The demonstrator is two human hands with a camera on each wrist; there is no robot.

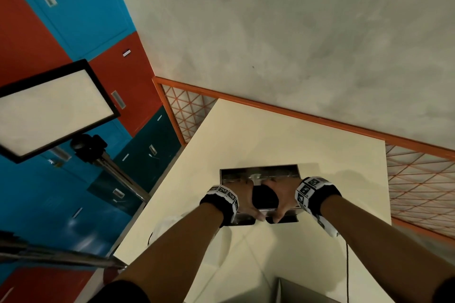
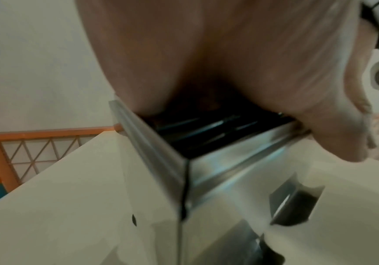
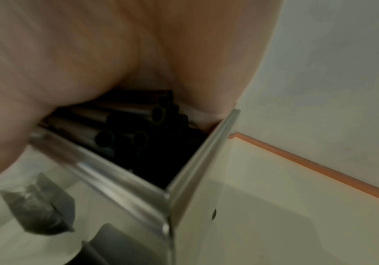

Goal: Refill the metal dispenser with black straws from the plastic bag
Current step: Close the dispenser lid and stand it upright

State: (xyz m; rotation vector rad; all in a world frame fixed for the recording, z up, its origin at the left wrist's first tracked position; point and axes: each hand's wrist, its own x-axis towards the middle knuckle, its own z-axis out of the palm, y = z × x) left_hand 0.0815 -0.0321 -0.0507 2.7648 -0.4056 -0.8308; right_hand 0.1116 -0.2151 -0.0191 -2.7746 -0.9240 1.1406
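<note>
Head view: dispenser [image 1: 261, 172] on tabletop [image 1: 307, 135], dead ahead. Left hand [image 1: 242, 200] at 9 o'clock, right hand [image 1: 280, 200] at 3 o'clock of straws [image 1: 264, 197]; fingers reach over bundle, thumbs at near rim.

Left wrist view: straws [image 2: 206, 129] lie lengthwise inside box, under palm.

Right wrist view: straws [image 3: 138, 129] with open ends toward 3 o'clock wall. Whether fingers clasp bundle, cannot tell. Both hands equally near.

Straws [image 3: 138, 129] lie in the dispenser [image 1: 258, 171] on the table [image 1: 283, 135], seemingly lengthwise.

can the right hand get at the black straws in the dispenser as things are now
Probably yes: the right hand is already over the open top of the metal dispenser, right against the black straws, with no lid between.
</note>
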